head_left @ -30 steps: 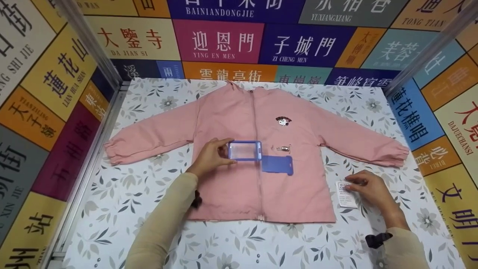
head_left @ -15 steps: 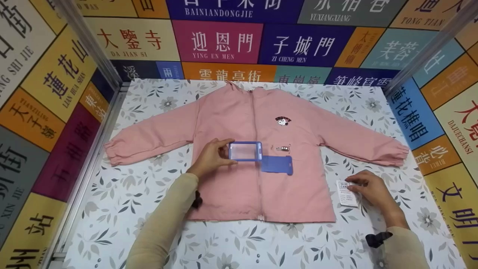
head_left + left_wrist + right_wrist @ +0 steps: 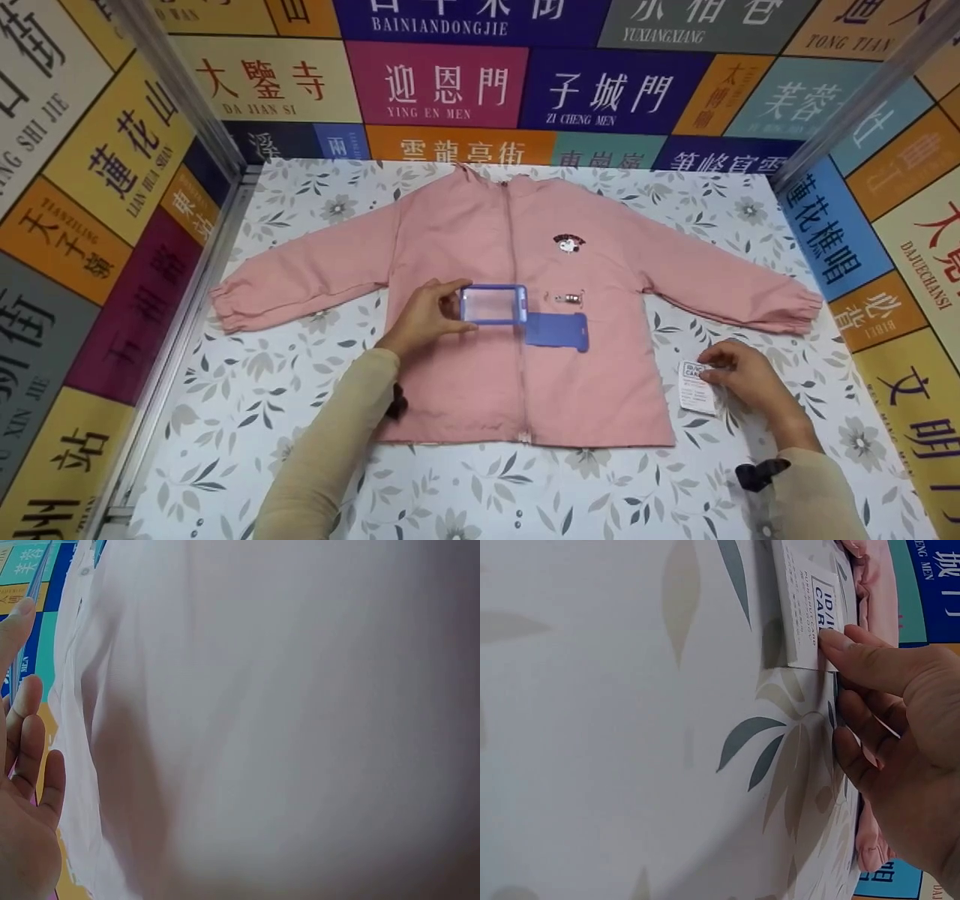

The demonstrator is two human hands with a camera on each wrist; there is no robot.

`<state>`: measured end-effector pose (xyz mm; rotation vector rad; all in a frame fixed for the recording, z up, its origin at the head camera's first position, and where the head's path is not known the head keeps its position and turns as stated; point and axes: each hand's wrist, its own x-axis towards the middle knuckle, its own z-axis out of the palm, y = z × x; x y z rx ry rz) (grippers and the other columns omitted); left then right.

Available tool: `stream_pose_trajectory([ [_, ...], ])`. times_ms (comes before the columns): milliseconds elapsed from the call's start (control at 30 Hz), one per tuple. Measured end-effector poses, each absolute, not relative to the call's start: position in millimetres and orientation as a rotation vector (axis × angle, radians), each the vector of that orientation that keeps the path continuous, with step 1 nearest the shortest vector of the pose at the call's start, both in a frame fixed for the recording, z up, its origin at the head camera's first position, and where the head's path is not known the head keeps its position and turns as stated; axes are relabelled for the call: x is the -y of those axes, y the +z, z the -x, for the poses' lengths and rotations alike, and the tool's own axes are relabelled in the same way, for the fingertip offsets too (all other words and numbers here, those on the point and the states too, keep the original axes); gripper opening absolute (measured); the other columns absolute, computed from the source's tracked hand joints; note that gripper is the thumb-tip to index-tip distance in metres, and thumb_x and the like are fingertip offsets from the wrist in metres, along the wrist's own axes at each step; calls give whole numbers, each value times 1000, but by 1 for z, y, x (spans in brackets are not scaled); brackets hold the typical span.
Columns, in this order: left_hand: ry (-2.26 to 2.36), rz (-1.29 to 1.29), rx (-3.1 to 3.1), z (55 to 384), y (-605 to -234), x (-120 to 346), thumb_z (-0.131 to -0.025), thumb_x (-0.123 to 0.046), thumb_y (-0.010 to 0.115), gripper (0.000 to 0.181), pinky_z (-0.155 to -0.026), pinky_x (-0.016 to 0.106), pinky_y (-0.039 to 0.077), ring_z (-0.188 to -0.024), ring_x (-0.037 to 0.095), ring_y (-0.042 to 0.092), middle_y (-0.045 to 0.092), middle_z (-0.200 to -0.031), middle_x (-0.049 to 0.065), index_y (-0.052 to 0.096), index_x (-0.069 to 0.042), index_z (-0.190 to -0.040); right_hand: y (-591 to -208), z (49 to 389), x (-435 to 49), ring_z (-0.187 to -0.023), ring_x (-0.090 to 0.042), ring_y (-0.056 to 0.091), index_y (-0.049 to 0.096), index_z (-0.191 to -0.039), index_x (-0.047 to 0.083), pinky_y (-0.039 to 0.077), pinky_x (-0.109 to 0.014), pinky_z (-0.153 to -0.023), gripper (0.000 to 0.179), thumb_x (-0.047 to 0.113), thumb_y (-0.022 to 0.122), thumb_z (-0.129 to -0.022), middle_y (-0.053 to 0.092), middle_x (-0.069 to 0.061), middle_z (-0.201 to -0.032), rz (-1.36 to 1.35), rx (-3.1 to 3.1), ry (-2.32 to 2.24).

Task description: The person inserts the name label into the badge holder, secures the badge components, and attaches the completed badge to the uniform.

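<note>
Over the middle of a pink zip jacket (image 3: 450, 382), my left hand (image 3: 425, 319) pinches a clear card holder with a blue frame (image 3: 493, 324) between thumb and fingers. In the left wrist view, the left hand (image 3: 26, 787) is at the left edge, with the holder's thin blue edge showing by the thumb. My right hand (image 3: 750, 379) pinches the top corner of a white printed card (image 3: 697, 397) just right of the jacket's hem. The right wrist view shows the thumb of the right hand (image 3: 900, 720) on the card (image 3: 806, 615), which bears "ID" and "CAR" lettering.
A flat blue plastic piece (image 3: 557, 331) lies on the jacket, right of the zip, below a small metal clip (image 3: 572, 298). A cartoon patch (image 3: 568, 243) marks the chest. The jacket's sleeves spread across the leaf-patterned table (image 3: 585, 495). Colourful lettered panels (image 3: 442, 82) wall three sides.
The white card in my right hand has tilted and shifted slightly to the right and up. My left hand and the card holder have hardly moved.
</note>
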<state>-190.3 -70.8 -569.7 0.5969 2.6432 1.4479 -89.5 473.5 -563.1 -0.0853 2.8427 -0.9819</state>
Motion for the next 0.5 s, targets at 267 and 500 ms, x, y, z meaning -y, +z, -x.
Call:
stream_pose_trajectory([
  [267, 1469, -600, -2635, 190, -569, 71, -66, -30, 92, 73, -74, 25, 50, -81, 14, 54, 62, -83, 1, 64, -15, -131, -561, 94, -471, -72, -3, 52, 69, -95, 9, 43, -19, -66, 15, 7, 77, -82, 64, -6, -86, 69, -2821, -968],
  [500, 1485, -588, -2635, 190, -569, 72, -66, -27, 93, 73, -74, 25, 51, -81, 14, 55, 62, -83, 2, 64, -12, -131, -548, 101, -470, -67, -5, 57, 69, -100, 5, 48, -24, -57, 17, 8, 75, -85, 67, -10, -83, 86, -2771, -1025],
])
